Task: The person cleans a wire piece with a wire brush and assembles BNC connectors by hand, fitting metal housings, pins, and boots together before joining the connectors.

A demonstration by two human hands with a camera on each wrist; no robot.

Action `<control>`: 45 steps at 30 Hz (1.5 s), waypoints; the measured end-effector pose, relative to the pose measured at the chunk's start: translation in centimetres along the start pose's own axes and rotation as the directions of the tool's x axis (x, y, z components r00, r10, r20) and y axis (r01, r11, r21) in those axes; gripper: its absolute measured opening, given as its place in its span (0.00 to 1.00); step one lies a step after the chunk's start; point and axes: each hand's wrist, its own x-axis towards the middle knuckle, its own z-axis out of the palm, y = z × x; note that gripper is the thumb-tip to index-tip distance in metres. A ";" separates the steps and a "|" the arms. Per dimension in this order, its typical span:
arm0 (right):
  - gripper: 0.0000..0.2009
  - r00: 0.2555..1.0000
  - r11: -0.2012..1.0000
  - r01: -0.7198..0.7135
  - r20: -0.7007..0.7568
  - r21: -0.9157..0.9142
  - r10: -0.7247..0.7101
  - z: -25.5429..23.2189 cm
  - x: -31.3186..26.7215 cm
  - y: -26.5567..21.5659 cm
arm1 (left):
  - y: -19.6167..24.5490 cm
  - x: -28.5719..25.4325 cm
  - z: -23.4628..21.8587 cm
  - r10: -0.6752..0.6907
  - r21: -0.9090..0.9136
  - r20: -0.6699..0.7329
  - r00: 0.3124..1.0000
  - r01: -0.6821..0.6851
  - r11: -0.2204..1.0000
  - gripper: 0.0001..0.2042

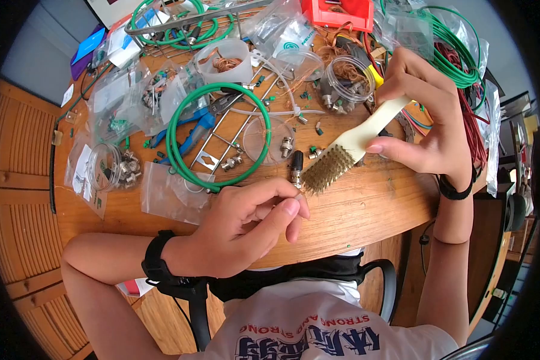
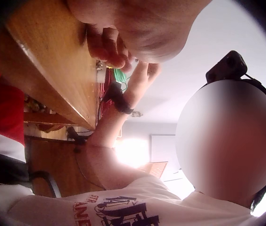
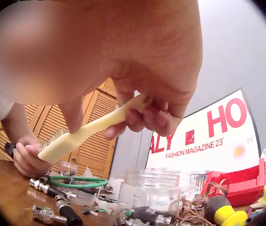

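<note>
My right hand (image 1: 423, 114) grips the pale handle of a wire brush (image 1: 357, 138), thumb pressed along its side. In the right wrist view the brush (image 3: 83, 134) slants down to the left, bristles toward the left hand (image 3: 27, 157). My left hand (image 1: 240, 225) pinches the end of a green cable (image 1: 171, 132) at the table's front edge; a small copper-coloured tip shows at its fingertips, right beside the bristles. Most of that end is hidden by the fingers. The cable's coil lies on the table just beyond. A black-sleeved connector (image 1: 297, 165) stands by the brush head.
Blue-handled pliers (image 1: 192, 129) lie under the coil. Around them are plastic bags (image 1: 174, 195), a clear jar (image 1: 348, 84), a tub of copper scraps (image 1: 225, 66), loose connectors (image 1: 231, 162) and a red bin (image 1: 342, 13). More green cable (image 1: 456, 60) is heaped at the back right.
</note>
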 end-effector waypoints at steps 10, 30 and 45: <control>0.27 1.000 1.000 -0.007 -0.003 -0.008 0.007 0.0 0.0 0.0 | 0.0 0.0 0.0 0.014 0.008 0.008 1.000 -0.014 1.000 0.11; 0.28 0.999 0.998 -0.045 0.002 0.039 0.045 0.2 -0.1 -0.3 | 0.2 0.0 0.3 0.009 -0.020 -0.027 1.000 -0.009 1.000 0.11; 0.28 0.998 0.998 -0.053 -0.016 0.020 0.053 0.0 -0.1 0.1 | 0.0 0.0 0.1 0.005 -0.010 -0.010 1.000 -0.005 1.000 0.11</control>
